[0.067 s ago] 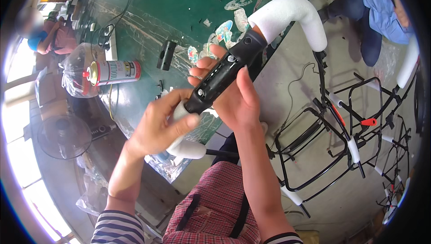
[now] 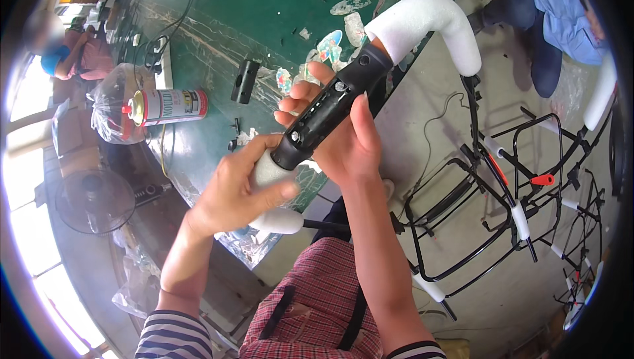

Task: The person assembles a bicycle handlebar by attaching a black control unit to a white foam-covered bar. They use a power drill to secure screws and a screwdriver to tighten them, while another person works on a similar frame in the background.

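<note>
- The bar (image 2: 323,116) slants across the hands, over the counter's (image 2: 290,25) edge.
- The left hand (image 2: 223,190) holds the bar's lower white foam (image 2: 269,170), thumb laid across it.
- The right hand (image 2: 352,154) is loosely open under the black middle, palm up, fingers beyond it, thumb alongside.
- A can (image 2: 173,107) stands left of a black tube (image 2: 245,81); a clear bag (image 2: 113,105) is just beside the can.

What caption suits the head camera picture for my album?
Left hand on white foam, right hand under a black tube.
</note>
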Demonstrator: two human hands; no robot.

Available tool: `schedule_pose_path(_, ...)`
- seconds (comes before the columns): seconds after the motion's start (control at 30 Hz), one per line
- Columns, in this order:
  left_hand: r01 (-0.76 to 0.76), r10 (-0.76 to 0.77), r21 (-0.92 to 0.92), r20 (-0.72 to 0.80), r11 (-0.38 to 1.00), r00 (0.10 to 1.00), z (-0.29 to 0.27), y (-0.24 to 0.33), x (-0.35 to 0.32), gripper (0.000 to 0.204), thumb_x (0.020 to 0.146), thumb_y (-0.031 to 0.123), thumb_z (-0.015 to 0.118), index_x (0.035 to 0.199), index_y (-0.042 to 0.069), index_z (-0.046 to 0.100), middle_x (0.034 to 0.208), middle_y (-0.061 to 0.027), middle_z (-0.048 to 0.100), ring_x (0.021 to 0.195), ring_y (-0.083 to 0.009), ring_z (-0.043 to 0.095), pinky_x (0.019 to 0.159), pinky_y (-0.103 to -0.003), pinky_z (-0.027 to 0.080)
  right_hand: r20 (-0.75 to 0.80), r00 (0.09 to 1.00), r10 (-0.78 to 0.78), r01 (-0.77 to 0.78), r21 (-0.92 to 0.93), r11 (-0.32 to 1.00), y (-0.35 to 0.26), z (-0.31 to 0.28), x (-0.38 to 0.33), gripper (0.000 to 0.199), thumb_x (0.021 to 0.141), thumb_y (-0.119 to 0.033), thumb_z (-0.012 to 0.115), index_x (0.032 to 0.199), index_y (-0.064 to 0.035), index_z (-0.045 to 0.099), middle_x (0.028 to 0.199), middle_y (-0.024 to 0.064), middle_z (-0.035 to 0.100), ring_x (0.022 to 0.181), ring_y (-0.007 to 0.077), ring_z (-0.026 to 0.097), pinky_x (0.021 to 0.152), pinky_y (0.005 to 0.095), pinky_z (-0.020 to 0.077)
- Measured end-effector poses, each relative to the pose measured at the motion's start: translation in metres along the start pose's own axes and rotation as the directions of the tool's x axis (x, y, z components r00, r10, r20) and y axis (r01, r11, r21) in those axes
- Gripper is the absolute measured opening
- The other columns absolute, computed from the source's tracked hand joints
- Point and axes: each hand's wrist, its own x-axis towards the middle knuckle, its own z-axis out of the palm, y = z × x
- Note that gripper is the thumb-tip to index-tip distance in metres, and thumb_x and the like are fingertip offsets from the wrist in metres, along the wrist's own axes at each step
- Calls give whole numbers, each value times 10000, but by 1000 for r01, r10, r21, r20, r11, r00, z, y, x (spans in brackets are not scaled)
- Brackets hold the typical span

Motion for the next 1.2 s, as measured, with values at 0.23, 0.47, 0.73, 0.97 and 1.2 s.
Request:
schedule_pose_path(0.23, 128, -128, 10, 0, 992, 992, 6, 4, -2, 593, 747, 220, 829, 1214, 23, 520, 856, -85, 667, 802, -127, 637, 729, -309, 507, 332, 943, 36, -52, 39, 998, 7, -19, 24, 309, 1002, -411, 481, 920, -121, 552, 664, -27, 492, 599, 119, 489, 675, 334, 457)
schedule_pose_path(0.47, 59, -57, 55, -45, 997, 997, 9, 3, -4, 570, 757, 211, 820, 1204, 12, 529, 843, -88, 667, 775, -128, 636, 711, -305, 509, -204, 979, 18, -38, -94, 995, 5, 16, 17, 197, 906, -228, 654, 850, -74, 545, 527, -20, 453, 435, 115, 458, 517, 325, 425)
schedule_pose_path(0.73, 32, -30, 51, -36, 998, 999, 8, 1, -3, 544, 767, 185, 810, 1199, 2, 534, 810, -83, 662, 744, -110, 635, 681, -287, 508, -225, 974, 12, -37, -105, 994, 6, 17, 18, 176, 911, -208, 642, 848, -78, 542, 526, -14, 456, 429, 120, 453, 524, 319, 425)
schedule_pose_path(0.97, 66, -64, -45, 35, 997, 997, 4, 0, 0, 505, 780, 160, 798, 1180, -11, 542, 795, -58, 657, 714, -93, 625, 649, -269, 503, 513, 858, -3, -51, 90, 995, 14, -25, 40, 320, 1003, -386, 490, 783, -154, 491, 579, -33, 500, 498, 122, 505, 586, 313, 458)
schedule_pose_path(1.2, 53, -52, -45, 16, 998, 999, 5, -3, -1, 520, 774, 155, 799, 1192, -9, 537, 806, -55, 655, 726, -89, 625, 658, -272, 503, 64, 997, 51, -47, -73, 996, 6, 1, 21, 290, 995, -268, 508, 731, -158, 461, 560, -45, 461, 461, 101, 439, 547, 307, 430)
